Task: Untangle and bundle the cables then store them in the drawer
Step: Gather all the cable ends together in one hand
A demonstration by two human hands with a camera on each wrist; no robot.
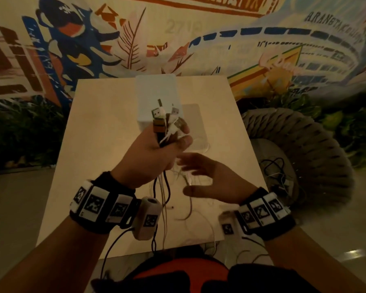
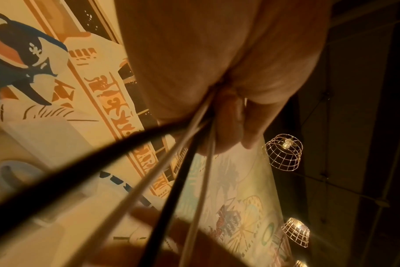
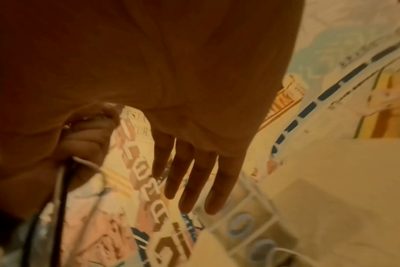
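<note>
My left hand [image 1: 169, 142] is raised over the table and grips a bunch of black and white cables [image 1: 167, 123], with their USB plugs sticking up above the fist. The strands [image 1: 164, 199] hang from the fist down to the tabletop and over its front edge. In the left wrist view, the cables [image 2: 189, 153] run out of the closed palm. My right hand [image 1: 192, 176] hovers just below and right of the left, blurred, with straight fingers [image 3: 192, 180] that hold nothing. A small white drawer unit [image 1: 154, 92] stands at the table's far middle.
The light wooden table [image 1: 93, 166] carries loose white cable loops [image 1: 199, 220] near its front. A translucent tray-like piece [image 1: 195, 123] lies right of the drawer unit. A woven chair [image 1: 317, 155] at right holds more cables [image 1: 277, 172]. A painted wall lies behind.
</note>
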